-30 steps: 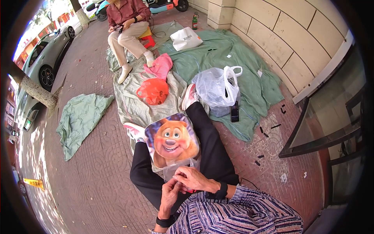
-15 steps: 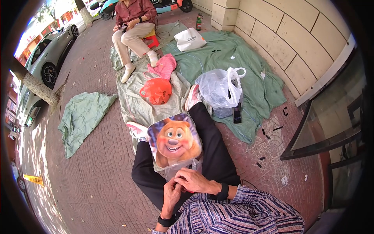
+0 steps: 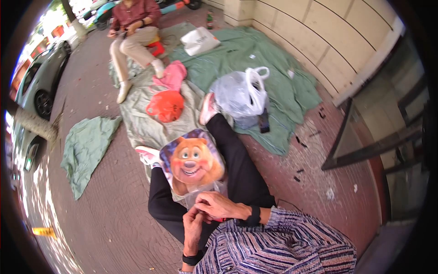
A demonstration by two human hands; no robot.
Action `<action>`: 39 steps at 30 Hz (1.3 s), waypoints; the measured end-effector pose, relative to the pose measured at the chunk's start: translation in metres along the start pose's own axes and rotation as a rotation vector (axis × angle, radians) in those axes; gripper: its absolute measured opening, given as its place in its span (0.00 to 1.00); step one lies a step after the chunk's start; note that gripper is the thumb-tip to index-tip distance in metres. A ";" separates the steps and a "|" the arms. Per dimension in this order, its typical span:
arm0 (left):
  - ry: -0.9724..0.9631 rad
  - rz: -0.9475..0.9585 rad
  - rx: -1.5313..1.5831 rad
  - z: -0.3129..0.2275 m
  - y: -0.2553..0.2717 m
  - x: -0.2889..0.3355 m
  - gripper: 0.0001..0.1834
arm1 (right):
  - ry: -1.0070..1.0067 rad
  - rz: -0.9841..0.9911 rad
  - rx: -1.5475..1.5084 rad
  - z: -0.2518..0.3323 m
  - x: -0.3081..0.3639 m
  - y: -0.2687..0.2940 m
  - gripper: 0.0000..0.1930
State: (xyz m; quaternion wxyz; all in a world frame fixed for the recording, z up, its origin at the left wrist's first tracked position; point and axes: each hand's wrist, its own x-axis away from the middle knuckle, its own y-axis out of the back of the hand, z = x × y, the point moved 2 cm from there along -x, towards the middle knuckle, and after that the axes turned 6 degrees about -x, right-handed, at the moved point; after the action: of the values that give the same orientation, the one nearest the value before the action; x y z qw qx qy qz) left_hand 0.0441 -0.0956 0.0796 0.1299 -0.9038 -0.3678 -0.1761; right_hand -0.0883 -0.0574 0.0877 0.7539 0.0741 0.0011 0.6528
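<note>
A flat foil balloon printed with an orange cartoon bear (image 3: 194, 162) rests on my lap, over my black trousers. Its clear lower neck (image 3: 200, 195) sits between my hands. My right hand (image 3: 219, 205) lies across the neck with its fingers pinched on it. My left hand (image 3: 193, 226) comes up from below and grips the same spot. What the fingers pinch is hidden.
Green tarps (image 3: 255, 59) cover the brick pavement ahead, with a clear plastic bag (image 3: 237, 93), an orange bag (image 3: 165, 106) and a pink item (image 3: 172, 75) on them. A seated person (image 3: 134, 32) is at the far left. A tiled wall (image 3: 328, 41) and a metal frame (image 3: 365, 141) stand on the right, a car (image 3: 36, 77) on the left.
The view has shifted slightly. Both hands stay at the balloon's neck, with small finger movements only.
</note>
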 end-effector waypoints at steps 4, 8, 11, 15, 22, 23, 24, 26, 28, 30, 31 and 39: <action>-0.010 -0.046 0.038 0.001 0.000 0.000 0.12 | 0.029 0.001 -0.003 -0.001 -0.001 -0.003 0.09; 0.027 -0.020 0.029 0.008 0.000 -0.004 0.10 | 0.028 -0.007 0.055 -0.006 0.003 -0.003 0.09; 0.037 -0.017 0.033 0.012 0.000 -0.006 0.09 | 0.083 0.001 0.082 -0.004 0.006 -0.002 0.10; 0.038 -0.016 0.047 0.013 0.001 -0.004 0.10 | 0.056 0.013 0.088 -0.003 0.007 -0.003 0.09; 0.032 -0.006 0.026 0.014 0.002 -0.005 0.12 | 0.054 0.017 0.092 -0.004 0.008 -0.004 0.09; 0.037 -0.010 0.029 0.014 0.001 -0.005 0.11 | 0.055 0.017 0.091 -0.004 0.008 -0.005 0.09; 0.043 -0.015 0.033 0.014 0.001 -0.005 0.11 | 0.053 0.021 0.092 -0.005 0.007 -0.005 0.09; 0.042 -0.019 0.032 0.014 0.000 -0.006 0.10 | 0.052 0.025 0.093 -0.005 0.007 -0.005 0.09; 0.041 -0.024 0.032 0.015 0.000 -0.006 0.10 | 0.061 0.039 0.118 -0.005 0.007 -0.006 0.09; 0.028 -0.022 0.025 0.017 0.001 -0.007 0.08 | 0.067 0.049 0.114 -0.005 0.007 -0.006 0.09; 0.028 -0.022 0.026 0.016 0.000 -0.007 0.08 | 0.073 0.058 0.109 -0.005 0.007 -0.006 0.09; 0.022 0.006 0.015 0.019 0.001 -0.009 0.08 | 0.063 0.075 0.119 -0.005 0.007 -0.006 0.08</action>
State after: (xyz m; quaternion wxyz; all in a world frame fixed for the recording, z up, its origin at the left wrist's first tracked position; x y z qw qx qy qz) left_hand 0.0436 -0.0950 0.0584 0.1412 -0.9020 -0.3648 -0.1829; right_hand -0.0821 -0.0508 0.0824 0.7227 0.0982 0.0606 0.6815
